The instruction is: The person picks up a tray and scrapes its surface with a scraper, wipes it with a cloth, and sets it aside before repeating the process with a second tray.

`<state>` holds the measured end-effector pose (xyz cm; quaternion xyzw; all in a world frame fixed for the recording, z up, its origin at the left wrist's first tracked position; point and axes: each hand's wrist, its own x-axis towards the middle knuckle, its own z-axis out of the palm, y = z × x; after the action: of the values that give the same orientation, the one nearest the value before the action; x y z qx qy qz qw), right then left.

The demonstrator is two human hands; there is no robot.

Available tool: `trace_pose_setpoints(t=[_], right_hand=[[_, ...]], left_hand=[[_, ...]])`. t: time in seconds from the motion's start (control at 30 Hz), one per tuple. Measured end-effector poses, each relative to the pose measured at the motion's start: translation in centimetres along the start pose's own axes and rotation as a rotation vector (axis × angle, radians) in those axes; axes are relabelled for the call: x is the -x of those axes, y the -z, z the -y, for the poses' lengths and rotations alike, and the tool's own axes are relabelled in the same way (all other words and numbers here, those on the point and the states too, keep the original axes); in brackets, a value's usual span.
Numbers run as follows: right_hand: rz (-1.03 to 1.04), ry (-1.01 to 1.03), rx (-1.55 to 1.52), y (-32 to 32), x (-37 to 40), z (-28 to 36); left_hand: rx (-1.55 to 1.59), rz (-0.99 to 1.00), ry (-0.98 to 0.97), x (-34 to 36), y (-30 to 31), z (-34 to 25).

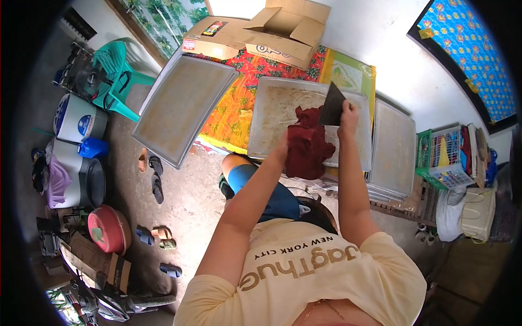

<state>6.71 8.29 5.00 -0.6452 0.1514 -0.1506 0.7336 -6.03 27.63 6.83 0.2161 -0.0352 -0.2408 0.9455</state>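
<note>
A dark red cloth (309, 149) hangs bunched from my left hand (285, 142), which is largely covered by its folds. My right hand (348, 117) grips a flat dark plate or scraper (333, 104) by its edge, held up just right of the cloth. Beneath both hands lies a metal tray (272, 103) with brownish, scuffed marks, resting on the table with the patterned cover. Another large tray (182, 103) lies to the left, reaching past the table's edge. To the right, several trays (392, 146) are stacked on a low wooden support.
Cardboard boxes (283, 41) stand at the table's back. A green chair (117, 76), white tubs (81, 122) and a red basin (109, 228) are at the left. Slippers (156, 187) lie on the floor. Plastic baskets (446, 155) and bags stand at the right.
</note>
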Motion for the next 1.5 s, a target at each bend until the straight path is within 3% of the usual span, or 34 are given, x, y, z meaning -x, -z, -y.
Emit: trace_pose_setpoints(t=[0.07,0.1,0.2,0.3,0.33,0.4,0.43,0.53,0.57,0.67,0.8,0.83,0.93,0.97,1.07,1.17,1.23,1.27,1.33,1.5], right_hand=[[-0.063,-0.053,-0.138,1.4,-0.6,0.0],[-0.032,-0.113,-0.315,2.0,-0.5,-0.3],[0.137,-0.273,-0.326,3.1,1.5,0.9],[0.275,-0.424,-0.248,1.5,5.8,3.3],[0.303,-0.383,-0.314,0.5,7.4,3.9],[0.362,-0.298,-0.446,-1.7,10.0,5.1],[0.252,-0.397,-0.398,-2.4,10.8,6.3],[0.33,-0.431,-0.541,-1.0,10.2,6.8],[0.354,-0.333,-0.424,-0.1,9.1,5.4],[0.466,-0.393,-0.488,1.5,8.2,5.8],[0.333,-0.217,-0.36,3.3,5.9,7.2],[0.3,-0.185,-0.289,3.5,5.4,7.7],[0.386,-0.214,-0.375,3.7,4.8,8.0],[0.41,-0.235,-0.387,3.4,5.4,8.4],[0.516,-0.405,-0.474,2.1,6.1,6.2],[0.728,-0.455,-0.304,-0.4,8.7,4.3],[0.691,-0.364,-0.097,-1.4,10.3,5.0],[0.67,-0.316,0.007,-1.9,10.7,5.3],[0.58,-0.193,-0.081,-2.5,10.5,4.1],[0.362,0.014,-0.09,-2.7,7.3,2.7]], left_hand=[[-0.023,-0.144,-0.051,0.3,0.4,-1.1],[-0.036,-0.216,-0.075,0.3,0.6,-1.7],[-0.3,-0.309,-0.317,-0.6,0.2,-3.5],[-0.877,-0.566,-0.497,-2.3,-3.4,-4.2],[-1.322,-0.61,-0.729,-4.0,-2.9,-3.5],[-1.866,-0.61,-0.794,-4.4,-5.0,-1.5],[-1.96,-0.597,-0.802,-4.0,-5.7,-1.2],[-2.19,-0.535,-0.799,-2.8,-7.0,-1.2],[-2.223,-0.509,-0.78,-2.3,-7.0,-1.4],[-2.242,-0.463,-0.716,-1.9,-4.3,-1.5],[-2.238,-0.519,-0.469,-0.8,0.4,-1.9],[-2.116,-0.607,-0.559,-0.4,0.5,-2.0],[-1.448,-0.721,-0.536,-2.2,3.0,-4.4],[-0.927,-0.627,-0.371,-2.4,2.8,-5.5],[-0.127,-0.383,-0.319,-1.2,-1.8,-7.6],[0.021,-0.112,-0.151,-1.4,-2.5,-7.7],[0.154,0.13,-0.003,-2.4,0.0,-6.8],[0.152,0.076,0.018,-2.3,0.3,-6.6],[0.146,-0.028,0.057,-1.7,0.8,-6.0],[0.152,-0.164,-0.046,-0.5,-1.4,-4.2]])
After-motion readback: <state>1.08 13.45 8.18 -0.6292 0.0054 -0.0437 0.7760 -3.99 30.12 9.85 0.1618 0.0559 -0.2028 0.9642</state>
